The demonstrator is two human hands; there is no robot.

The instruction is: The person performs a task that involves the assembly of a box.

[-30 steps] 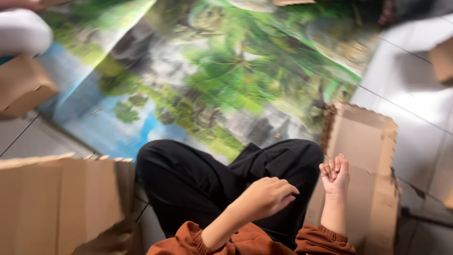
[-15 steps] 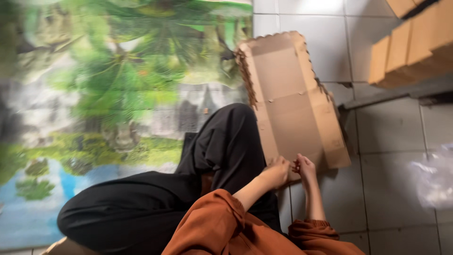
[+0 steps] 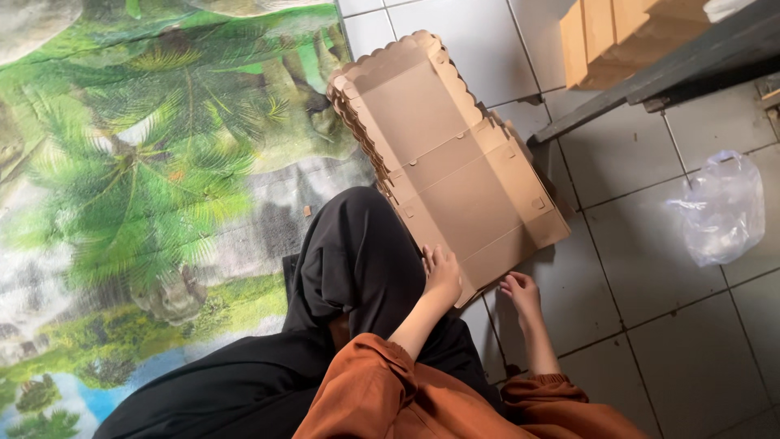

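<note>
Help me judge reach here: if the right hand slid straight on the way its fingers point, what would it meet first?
Probably the flat brown cardboard box blank: the right hand points up at its near edge, apparently already touching or almost touching it.

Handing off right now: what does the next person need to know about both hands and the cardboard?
Left hand: resting on the near corner of the flat cardboard stack, fingers on top, by the black-clad knee.
Right hand: at the stack's near edge, fingertips under or against it; grip unclear.
Stack lies on the tiled floor beside the printed mat.
Done: nothing folded. Left: all sheets flat.
</note>
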